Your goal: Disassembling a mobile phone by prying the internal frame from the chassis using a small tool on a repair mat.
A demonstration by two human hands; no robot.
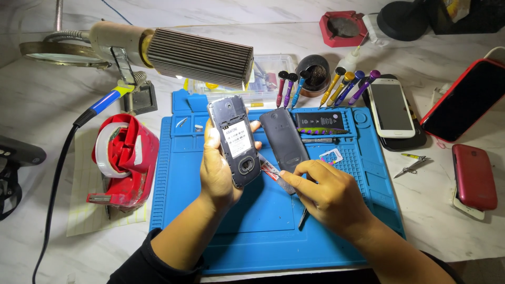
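Observation:
My left hand holds a small grey phone upright with its back off, showing a white label and an empty battery bay. My right hand grips a thin metal tool, likely tweezers, and pinches a small card at the phone's lower right edge. The phone's dark back cover lies on the blue work mat just right of the phone. A black battery rests beyond the cover.
A lamp head hangs over the mat's far edge. A red tape dispenser stands left. Several screwdrivers lean behind the mat. A white phone, a red-cased phone and a small red phone lie right.

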